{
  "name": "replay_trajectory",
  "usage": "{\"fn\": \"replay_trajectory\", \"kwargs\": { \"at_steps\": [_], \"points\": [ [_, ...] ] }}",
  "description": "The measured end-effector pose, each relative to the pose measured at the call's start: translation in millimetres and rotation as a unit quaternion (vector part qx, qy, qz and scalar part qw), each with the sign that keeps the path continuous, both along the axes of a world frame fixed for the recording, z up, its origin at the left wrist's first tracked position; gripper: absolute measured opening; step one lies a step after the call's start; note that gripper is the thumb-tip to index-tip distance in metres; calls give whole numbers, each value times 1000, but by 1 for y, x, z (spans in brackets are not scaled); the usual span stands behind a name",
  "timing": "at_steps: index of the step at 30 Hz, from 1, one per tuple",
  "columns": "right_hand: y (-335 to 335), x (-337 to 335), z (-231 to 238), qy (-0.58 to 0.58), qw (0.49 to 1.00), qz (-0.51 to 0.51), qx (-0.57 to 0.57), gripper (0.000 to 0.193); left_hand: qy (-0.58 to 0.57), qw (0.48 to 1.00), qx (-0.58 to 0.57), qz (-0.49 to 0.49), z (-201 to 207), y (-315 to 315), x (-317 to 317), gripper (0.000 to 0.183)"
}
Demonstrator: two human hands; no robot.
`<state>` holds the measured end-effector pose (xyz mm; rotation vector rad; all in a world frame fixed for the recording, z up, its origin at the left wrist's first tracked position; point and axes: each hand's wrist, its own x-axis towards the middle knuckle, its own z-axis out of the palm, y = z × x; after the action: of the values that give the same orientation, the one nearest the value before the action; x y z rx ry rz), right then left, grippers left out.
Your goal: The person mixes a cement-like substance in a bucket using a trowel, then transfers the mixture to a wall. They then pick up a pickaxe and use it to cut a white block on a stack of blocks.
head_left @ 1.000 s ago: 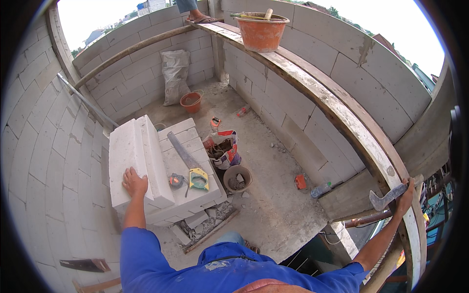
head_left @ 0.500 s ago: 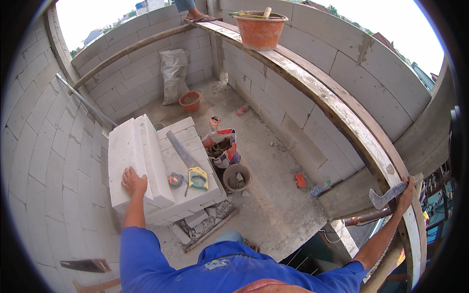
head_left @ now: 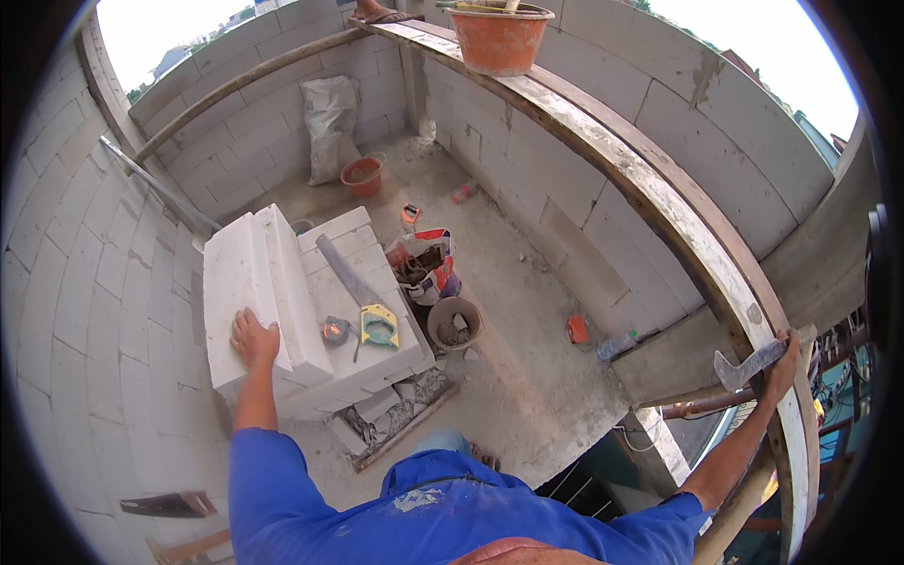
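Observation:
My left hand (head_left: 254, 337) lies with fingers stretched out on a large white block (head_left: 235, 268), which sits on a stack of similar blocks. Beside that block, on the stack's top, are a handsaw (head_left: 379, 325) with a yellow and green handle, a tape measure (head_left: 335, 330) and a thin dark stick (head_left: 357, 351). Far to the right, my right hand (head_left: 782, 370) is closed around a grey metal tool (head_left: 749, 364) with a hooked end. That hand is at the raised wooden planks (head_left: 755, 315); its fingers are partly hidden.
On the planks stands an orange bucket (head_left: 499, 42), with another person's foot (head_left: 379, 13) farther back. The floor holds a torn bag (head_left: 435, 273), a grey bucket (head_left: 441, 330), a small orange bucket (head_left: 363, 176) and a bottle (head_left: 617, 345). A floor edge (head_left: 589, 461) drops off at lower right.
The view has shifted slightly, so the far things sit higher in it. Both hands keep their places, the left on the block and the right on the hooked tool.

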<state>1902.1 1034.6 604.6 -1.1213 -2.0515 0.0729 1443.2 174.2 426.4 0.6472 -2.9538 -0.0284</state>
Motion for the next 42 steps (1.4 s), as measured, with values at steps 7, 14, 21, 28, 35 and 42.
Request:
{"fn": "replay_trajectory", "kwargs": {
  "at_steps": [7, 14, 21, 28, 35, 42],
  "points": [
    [3, -1, 0, -1, 1000, -13, -10, 44, 4, 1000, 8, -1, 2, 0, 1, 80],
    [11, 4, -3, -20, 1000, -17, 0, 47, -12, 1000, -5, 2, 4, 2, -2, 79],
    [6, 6, 1, -23, 999, -6, 27, 52, -12, 1000, -15, -2, -1, 0, -2, 79],
    [7, 6, 2, -22, 999, -10, 42, 54, -6, 1000, -23, -6, -5, -4, -3, 78],
    [11, 8, 0, -32, 998, -6, 49, 54, 0, 1000, -18, -8, -7, -5, -3, 77],
    [3, 6, 1, -38, 998, -16, 45, 53, -5, 1000, 0, 2, 1, 2, 0, 76]
  ]
}}
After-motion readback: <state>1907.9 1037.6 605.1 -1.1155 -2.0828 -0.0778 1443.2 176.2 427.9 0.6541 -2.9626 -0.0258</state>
